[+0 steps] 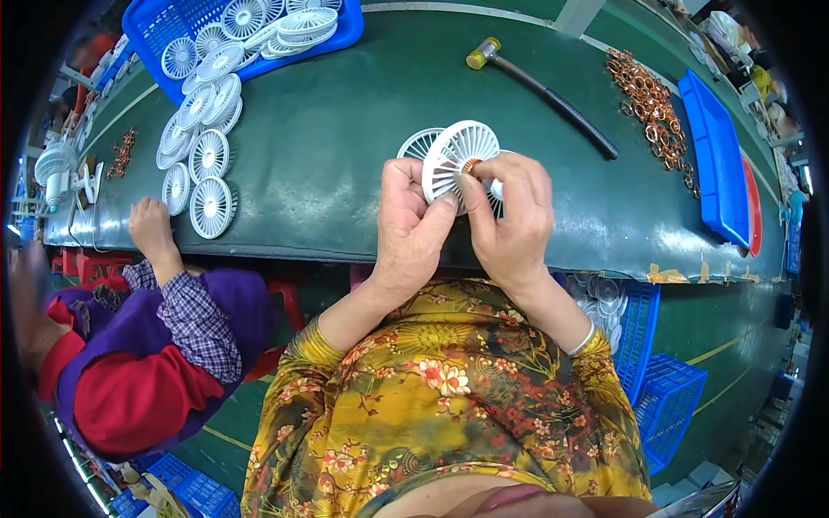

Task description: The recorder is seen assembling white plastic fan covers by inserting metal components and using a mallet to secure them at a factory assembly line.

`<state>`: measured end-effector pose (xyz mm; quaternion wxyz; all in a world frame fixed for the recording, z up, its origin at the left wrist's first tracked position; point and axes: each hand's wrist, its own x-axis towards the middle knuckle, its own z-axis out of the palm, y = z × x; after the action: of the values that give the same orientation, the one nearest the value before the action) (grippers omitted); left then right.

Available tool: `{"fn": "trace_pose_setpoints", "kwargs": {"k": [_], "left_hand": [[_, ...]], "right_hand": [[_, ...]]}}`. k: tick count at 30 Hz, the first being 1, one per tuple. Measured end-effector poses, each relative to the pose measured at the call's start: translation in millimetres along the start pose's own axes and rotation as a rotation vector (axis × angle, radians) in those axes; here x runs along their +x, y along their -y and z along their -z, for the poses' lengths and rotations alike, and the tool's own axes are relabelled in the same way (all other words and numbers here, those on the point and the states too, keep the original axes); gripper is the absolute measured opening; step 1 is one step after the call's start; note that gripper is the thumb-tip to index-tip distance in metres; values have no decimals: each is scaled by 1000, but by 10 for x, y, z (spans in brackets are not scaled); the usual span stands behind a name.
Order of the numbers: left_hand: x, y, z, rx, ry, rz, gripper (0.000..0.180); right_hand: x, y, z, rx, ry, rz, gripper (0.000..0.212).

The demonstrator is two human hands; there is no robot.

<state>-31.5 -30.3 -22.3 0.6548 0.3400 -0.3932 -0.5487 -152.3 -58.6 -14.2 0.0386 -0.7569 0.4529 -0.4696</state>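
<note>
A white round fan grille [462,142] with radial slats is raised in front of me, tilted. My left hand [406,229] is closed on its left edge, thumb in front. With thumb and fingers, my right hand [521,220] pinches a small copper-coloured ring [470,166] at the grille's centre. My fingers partly cover the ring, so I cannot tell how far it sits in the hub. Behind the held grille, a second white grille [418,143] shows in part. Another white slatted piece [496,192] peeks out beside my right fingers.
A rubber-grip mallet [544,91] lies on the green table [328,112]. Copper rings [649,104] are heaped near a blue tray [715,160] at right. White grilles [210,154] spill from a blue basket [155,43]. At left, a co-worker's hand [154,229] rests at the table edge.
</note>
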Motion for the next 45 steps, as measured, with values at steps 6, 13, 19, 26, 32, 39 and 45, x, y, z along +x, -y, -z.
{"fn": "trace_pose_setpoints", "kwargs": {"k": [6,13,19,26,32,39,45], "left_hand": [[57,-202,60,-267,145,232,48],[61,-194,60,-257,231,245,43],[51,-259,58,-100,240,309,37],[93,-162,311,524,-40,-156,33],[258,-154,823,1206,-263,-505,29],[168,-82,1073,1427,-19,-476,38],[136,-182,1059,1332,42,-286,36]], "right_hand": [[5,-93,180,-56,-152,208,30],[14,-143,360,60,81,95,35],[152,-321,400,207,232,313,36],[430,-624,451,61,350,48,40],[447,-1330,399,-575,356,-223,36],[398,-1146,467,-500,405,-354,27],[229,-665,795,-25,467,-594,27]]}}
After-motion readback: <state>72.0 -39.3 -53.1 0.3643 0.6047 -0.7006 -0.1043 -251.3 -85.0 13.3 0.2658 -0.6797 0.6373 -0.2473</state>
